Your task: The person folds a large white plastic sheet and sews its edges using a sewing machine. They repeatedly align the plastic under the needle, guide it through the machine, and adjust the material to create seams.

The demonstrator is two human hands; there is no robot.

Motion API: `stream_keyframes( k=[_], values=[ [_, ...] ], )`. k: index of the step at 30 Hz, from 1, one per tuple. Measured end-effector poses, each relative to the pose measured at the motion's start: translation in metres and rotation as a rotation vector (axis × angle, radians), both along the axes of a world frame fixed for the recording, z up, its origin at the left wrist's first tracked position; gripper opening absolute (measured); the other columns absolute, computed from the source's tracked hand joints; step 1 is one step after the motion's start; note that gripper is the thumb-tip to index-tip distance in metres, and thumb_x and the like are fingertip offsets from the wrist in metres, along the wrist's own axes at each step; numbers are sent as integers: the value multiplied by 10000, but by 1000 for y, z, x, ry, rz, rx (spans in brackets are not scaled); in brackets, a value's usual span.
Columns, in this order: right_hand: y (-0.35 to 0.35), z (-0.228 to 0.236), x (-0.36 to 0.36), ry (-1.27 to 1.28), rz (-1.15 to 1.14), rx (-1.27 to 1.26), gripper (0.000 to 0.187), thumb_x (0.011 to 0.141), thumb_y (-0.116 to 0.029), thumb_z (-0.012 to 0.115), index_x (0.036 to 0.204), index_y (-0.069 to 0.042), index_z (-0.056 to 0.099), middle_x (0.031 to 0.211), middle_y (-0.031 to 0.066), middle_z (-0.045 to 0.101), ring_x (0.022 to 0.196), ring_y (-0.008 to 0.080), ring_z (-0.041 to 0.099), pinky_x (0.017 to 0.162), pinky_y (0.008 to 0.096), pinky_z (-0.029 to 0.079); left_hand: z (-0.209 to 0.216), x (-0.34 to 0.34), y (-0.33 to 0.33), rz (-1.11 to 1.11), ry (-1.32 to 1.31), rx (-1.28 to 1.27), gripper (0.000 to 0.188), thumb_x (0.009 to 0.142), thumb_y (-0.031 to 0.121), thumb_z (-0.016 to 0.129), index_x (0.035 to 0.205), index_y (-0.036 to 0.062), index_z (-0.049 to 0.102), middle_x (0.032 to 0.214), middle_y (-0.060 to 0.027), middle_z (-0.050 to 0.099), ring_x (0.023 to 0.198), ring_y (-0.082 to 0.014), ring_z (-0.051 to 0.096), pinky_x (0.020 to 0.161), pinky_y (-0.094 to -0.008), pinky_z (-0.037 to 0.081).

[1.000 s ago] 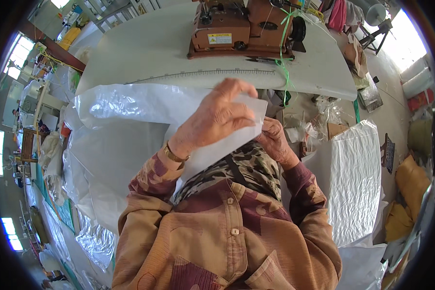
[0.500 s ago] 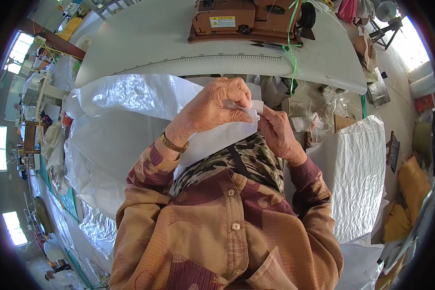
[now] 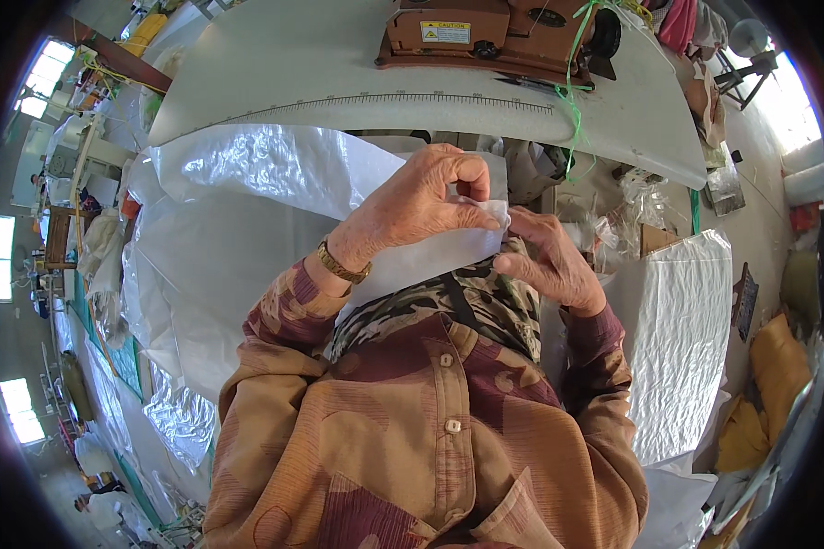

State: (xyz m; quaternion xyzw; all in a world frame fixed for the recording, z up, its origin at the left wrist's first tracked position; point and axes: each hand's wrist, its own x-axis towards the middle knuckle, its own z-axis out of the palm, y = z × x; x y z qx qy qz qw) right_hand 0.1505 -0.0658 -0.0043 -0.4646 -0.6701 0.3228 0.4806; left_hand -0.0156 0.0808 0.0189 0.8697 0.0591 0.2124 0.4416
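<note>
A large white plastic sheet (image 3: pixel 238 247) with a glossy folded-over flap lies across my lap and spreads out to the left. My left hand (image 3: pixel 421 197) pinches its right-hand corner between thumb and forefinger, where the material is bunched and folded. Just right of that corner is my right hand (image 3: pixel 558 261), its thumb spread away from the fingers. Its fingertips come close to the folded corner; whether they touch it I cannot tell.
Ahead stands a pale worktable (image 3: pixel 265 73) with a curved-looking ruler scale along its near edge. A brown sewing machine (image 3: pixel 467 37) sits on it, green string (image 3: pixel 574 110) hanging beside. To my right is a stack of shiny white sheets (image 3: pixel 677 348).
My right thumb and fingers have parted and come off the sheet's corner. My left hand keeps its pinch. The view has shifted slightly, so table and machine appear farther right and higher.
</note>
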Motion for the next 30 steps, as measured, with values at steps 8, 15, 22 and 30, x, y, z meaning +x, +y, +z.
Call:
stream_keyframes(
  k=[8,15,22,30],
  values=[
    [6,-10,-19,-51,-281,22,200,957,-112,582,891,69,631,682,145,539,660,308,560,624,372,456,0,-14,-7,55,9,192,329,743,200,840,820,88,541,762,33,569,760,-185,561,1070,-400,330],
    [12,-7,-20,-251,-330,383,144,903,-67,595,852,65,621,737,147,614,767,362,637,803,436,524,-14,-53,17,93,98,195,334,717,267,855,823,100,586,976,20,625,1046,-177,581,1132,-424,256],
    [17,3,-23,-426,-437,564,81,868,-28,594,850,45,627,744,131,628,714,310,637,851,451,538,-7,-73,29,173,228,376,266,720,230,845,762,86,625,1096,-12,606,1134,-196,540,1148,-477,214],
    [28,-12,-10,-480,-678,567,90,884,-9,582,830,63,591,754,158,629,738,349,650,779,432,549,47,-95,-5,379,78,724,185,745,157,784,755,78,617,1125,-40,580,1110,-205,559,1143,-507,231]
  ],
)
